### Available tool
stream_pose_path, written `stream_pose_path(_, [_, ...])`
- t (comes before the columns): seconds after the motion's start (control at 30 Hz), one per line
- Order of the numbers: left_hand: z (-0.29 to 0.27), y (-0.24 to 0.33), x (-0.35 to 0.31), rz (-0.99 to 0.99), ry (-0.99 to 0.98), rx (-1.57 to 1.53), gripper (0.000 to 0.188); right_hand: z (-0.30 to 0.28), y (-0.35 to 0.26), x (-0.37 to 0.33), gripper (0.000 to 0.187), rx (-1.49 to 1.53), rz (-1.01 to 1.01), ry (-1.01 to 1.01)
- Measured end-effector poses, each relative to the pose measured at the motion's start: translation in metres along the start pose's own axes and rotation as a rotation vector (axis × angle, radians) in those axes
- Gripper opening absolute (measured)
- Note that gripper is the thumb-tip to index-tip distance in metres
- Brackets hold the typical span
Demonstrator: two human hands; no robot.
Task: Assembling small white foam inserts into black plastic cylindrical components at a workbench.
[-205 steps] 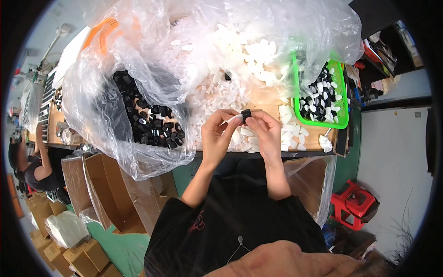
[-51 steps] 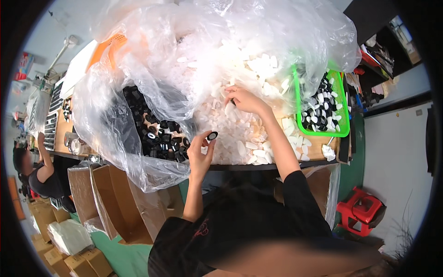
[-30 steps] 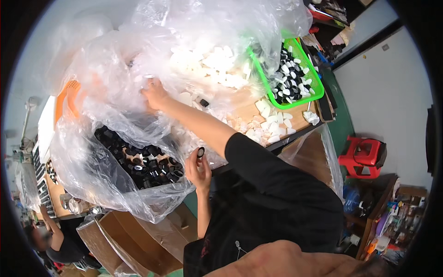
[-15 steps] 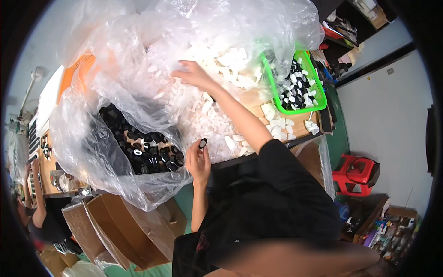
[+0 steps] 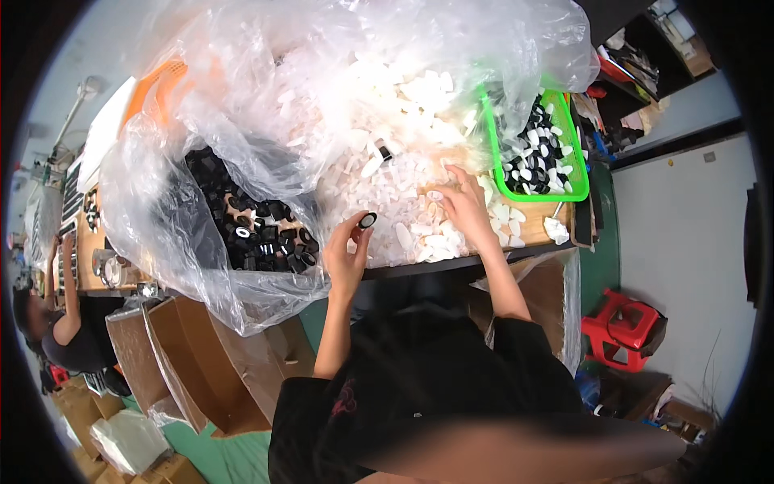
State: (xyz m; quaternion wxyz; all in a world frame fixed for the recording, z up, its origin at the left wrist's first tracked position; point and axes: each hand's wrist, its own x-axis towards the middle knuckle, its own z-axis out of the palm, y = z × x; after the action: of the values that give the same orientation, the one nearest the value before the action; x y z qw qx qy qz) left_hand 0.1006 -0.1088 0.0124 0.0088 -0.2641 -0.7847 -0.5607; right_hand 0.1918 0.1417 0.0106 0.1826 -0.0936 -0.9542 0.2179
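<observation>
My left hand [image 5: 345, 262] pinches a small black cap [image 5: 368, 220] with a pale oval face between thumb and fingertips, over the front of the pile. To its right, my right hand [image 5: 468, 208] has its fingers curled around a small white oval piece [image 5: 435, 196], just above the heap. Translucent white pieces [image 5: 363, 189] cover the middle of the table, with larger white oval pieces [image 5: 427, 89] behind them. A lone black cap [image 5: 384, 152] lies among these. Left of my hands, many black caps [image 5: 278, 250] lie inside a clear plastic bag [image 5: 153, 218].
A green basket [image 5: 582, 173] of mixed black and white pieces stands at the right. An orange basket [image 5: 153, 85] sits at the far left behind plastic. Below the table are an open cardboard box [image 5: 197, 355] and red stools [image 5: 621, 327]. Another person [image 5: 68, 339] works at the left.
My right hand has drawn back from the far pile toward the near right, and now has a white oval piece at its fingers. My left hand still holds the black cap, slightly raised.
</observation>
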Motion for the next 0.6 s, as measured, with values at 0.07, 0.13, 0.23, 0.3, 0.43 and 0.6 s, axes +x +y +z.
stream_pose_path(0.07, [0.003, 0.007, 0.005, -0.018, -0.059, -0.050, 0.035, -0.002, -0.010, -0.002, 0.024, -0.164, 0.102, 0.031])
stream_pose_path(0.13, [0.009, 0.010, 0.009, -0.051, -0.088, -0.121, 0.035, 0.000, -0.005, -0.003, 0.021, -0.103, 0.104, 0.010])
stream_pose_path(0.23, [0.016, 0.015, 0.014, -0.133, -0.169, -0.257, 0.034, 0.003, -0.010, -0.003, 0.016, 0.176, 0.255, 0.054])
stream_pose_path(0.3, [0.020, 0.024, 0.018, -0.188, -0.241, -0.308, 0.033, 0.000, -0.017, -0.004, 0.013, 0.398, 0.401, 0.114])
stream_pose_path(0.43, [0.031, 0.034, 0.022, -0.169, -0.240, -0.345, 0.032, -0.017, -0.050, -0.005, 0.010, 0.817, 0.314, 0.090])
stream_pose_path(0.6, [0.033, 0.050, 0.024, -0.084, -0.231, -0.348, 0.029, -0.016, -0.074, 0.002, 0.016, 0.275, -0.046, 0.242])
